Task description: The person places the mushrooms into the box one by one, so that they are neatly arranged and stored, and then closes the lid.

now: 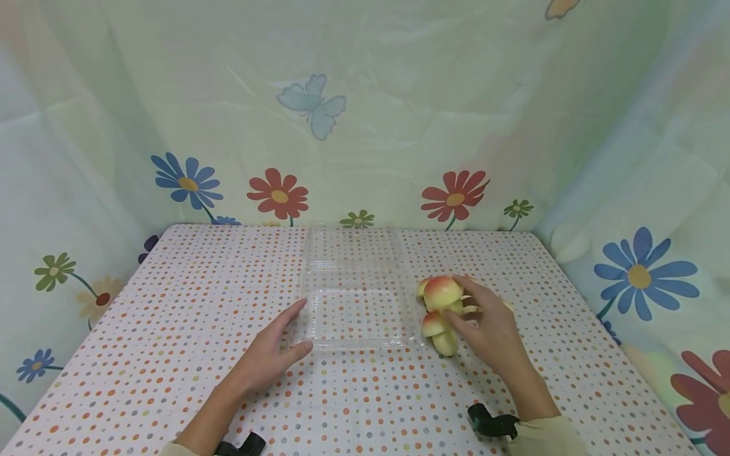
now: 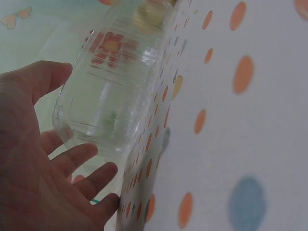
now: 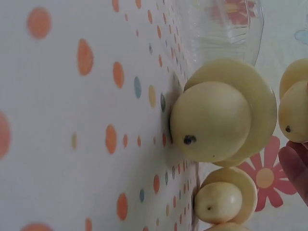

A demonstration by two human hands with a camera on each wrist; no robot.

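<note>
An open clear plastic clamshell box [image 1: 353,304] lies in the middle of the dotted table [image 1: 171,304]. My left hand [image 1: 302,324] rests flat on the cloth, its straight fingers and thumb against the box's near left corner; the left wrist view shows those fingers [image 2: 77,166] beside the clear box [image 2: 110,96]. Several toy mushrooms with red-yellow caps lie to the right of the box. My right hand [image 1: 459,310] curls round the largest mushroom [image 1: 441,291], thumb at its stem. Two smaller mushrooms [image 1: 436,329] lie just under that hand. The right wrist view shows pale mushroom undersides [image 3: 221,115] and one fingertip [image 3: 296,166].
A flower-and-butterfly printed curtain [image 1: 365,126] closes in the table at the back and on both sides. The clamshell's lid [image 1: 353,247] lies folded back toward the far edge. Black wrist straps [image 1: 493,423] show at the near edge.
</note>
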